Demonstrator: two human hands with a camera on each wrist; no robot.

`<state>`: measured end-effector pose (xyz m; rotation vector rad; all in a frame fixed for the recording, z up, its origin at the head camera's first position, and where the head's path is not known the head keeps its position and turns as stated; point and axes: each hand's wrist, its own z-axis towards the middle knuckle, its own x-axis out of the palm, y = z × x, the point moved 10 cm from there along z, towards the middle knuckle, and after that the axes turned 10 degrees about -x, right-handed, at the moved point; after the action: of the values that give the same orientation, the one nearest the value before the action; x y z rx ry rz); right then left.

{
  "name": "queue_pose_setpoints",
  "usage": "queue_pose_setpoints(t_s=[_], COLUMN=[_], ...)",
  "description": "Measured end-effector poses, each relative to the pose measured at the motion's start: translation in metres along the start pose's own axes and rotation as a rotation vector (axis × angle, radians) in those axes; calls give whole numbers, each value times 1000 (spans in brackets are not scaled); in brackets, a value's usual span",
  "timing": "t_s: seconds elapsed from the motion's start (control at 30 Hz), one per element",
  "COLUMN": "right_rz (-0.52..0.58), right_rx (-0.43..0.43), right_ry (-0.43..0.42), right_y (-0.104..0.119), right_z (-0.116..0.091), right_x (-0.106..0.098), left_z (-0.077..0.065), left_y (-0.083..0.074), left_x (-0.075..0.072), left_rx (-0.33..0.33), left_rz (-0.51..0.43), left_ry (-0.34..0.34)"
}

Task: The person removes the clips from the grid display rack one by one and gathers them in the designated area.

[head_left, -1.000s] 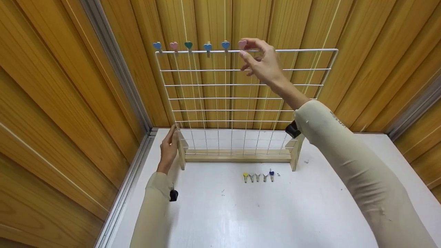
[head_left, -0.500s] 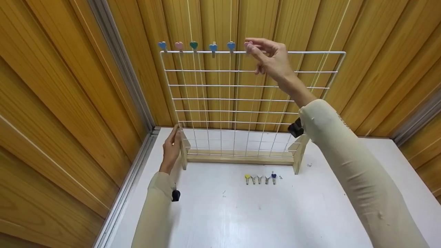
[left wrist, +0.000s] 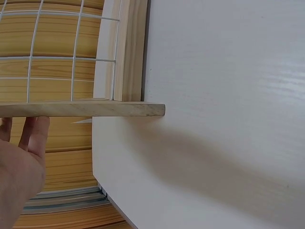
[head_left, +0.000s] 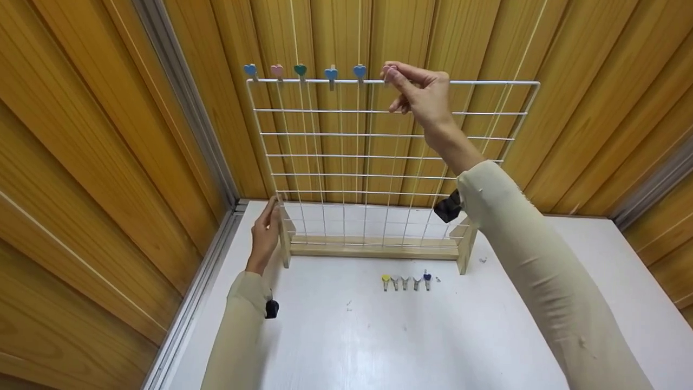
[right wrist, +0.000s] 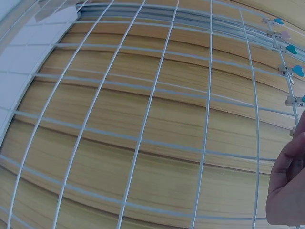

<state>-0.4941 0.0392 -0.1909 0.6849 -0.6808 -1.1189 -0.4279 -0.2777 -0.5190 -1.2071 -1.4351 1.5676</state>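
Head view: your right hand (head_left: 433, 97), just past 12 o'clock of centre, pinches a pink heart clip (head_left: 386, 70) between thumb and index finger, at the top wire of the white wire grid (head_left: 366, 176). The thumb covers part of the heart, and you cannot tell here whether the clip bites the wire. Along that same wire, from 11 to 12 o'clock, stand five other heart clips: blue (head_left: 250, 70), pink (head_left: 276, 70), green (head_left: 300, 70), and a further two in blue. Your left hand (head_left: 264, 235), at 8 o'clock, touches the stand's wooden upright (left wrist: 95, 109).

Only this view shows the row on the white desk (head_left: 325, 325) at 5 o'clock: a yellow heart clip (head_left: 385, 279), three pale clips (head_left: 405, 283) and a dark blue heart clip (head_left: 427, 277).

Left wrist view: you see what the head view leaves small, the extended fingertips at 8 o'clock resting against the upright's outer face; no curl around the wood is visible.

Right wrist view: you look through the mesh from near its wires. Your right hand enters at 4 o'clock, cut by the frame edge; between 2 and 3 o'clock the clips appear with their bodies on the edge wire, hearts outward.
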Motion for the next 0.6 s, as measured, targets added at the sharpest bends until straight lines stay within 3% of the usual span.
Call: queue_pose_setpoints(t_s=[0.37,0.6], right_rz=[25,26], right_rx=[14,62], right_ry=[-64,-75], right_y=[-3,-7], right_z=[-1,-1], right_x=[-6,-11], left_z=[-2,3], left_y=[-3,0], left_x=[6,9], left_rx=[46,17], left_rz=[-6,7], left_ry=[18,12])
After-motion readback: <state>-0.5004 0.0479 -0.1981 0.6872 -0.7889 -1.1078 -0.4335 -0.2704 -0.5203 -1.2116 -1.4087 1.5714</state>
